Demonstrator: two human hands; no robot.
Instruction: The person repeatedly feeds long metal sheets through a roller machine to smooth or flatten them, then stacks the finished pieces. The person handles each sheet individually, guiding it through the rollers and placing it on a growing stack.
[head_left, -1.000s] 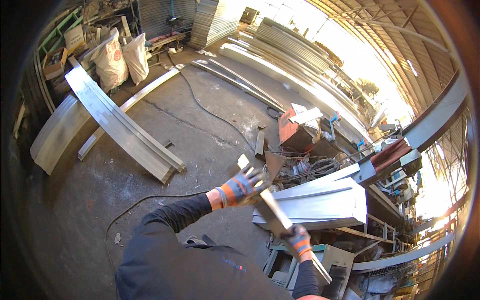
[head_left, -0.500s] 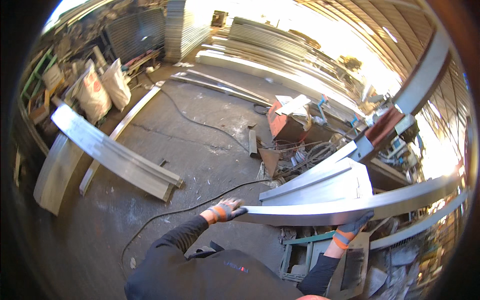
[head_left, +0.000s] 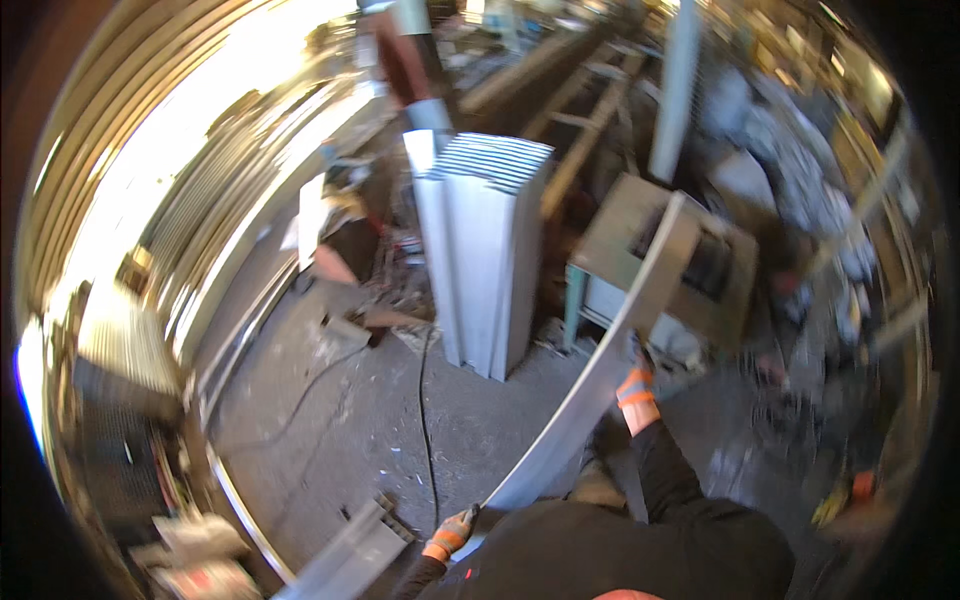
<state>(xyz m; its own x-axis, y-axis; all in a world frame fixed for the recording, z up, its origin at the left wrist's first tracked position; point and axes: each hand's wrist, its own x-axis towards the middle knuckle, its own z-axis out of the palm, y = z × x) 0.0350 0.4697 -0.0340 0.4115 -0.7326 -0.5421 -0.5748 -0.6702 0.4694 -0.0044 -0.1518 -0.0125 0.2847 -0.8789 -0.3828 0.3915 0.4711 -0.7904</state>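
A long, pale metal strip (head_left: 570, 425) slants across in front of me, its far part over a tan-topped stand (head_left: 735, 265). My left hand (head_left: 455, 535), in a grey and orange glove, is closed on its near end at the lower middle. Farther along, my right hand (head_left: 635, 375), gloved alike, grips the strip's right edge; its fingers are partly hidden and blurred. To the strip's left rises a stack of ribbed metal panels (head_left: 480, 270).
More metal profiles (head_left: 350, 560) lie at the lower left, close to white sacks (head_left: 195, 560). A dark cable (head_left: 425, 430) runs over the concrete floor. Long stacked metal lengths (head_left: 215, 185) line the far left. Grey scrap (head_left: 790, 150) is heaped at the right.
My view has swung to the right, so the panel stack now stands nearer the middle. The strip has turned from lying crosswise to slanting away from me, both hands still on it.
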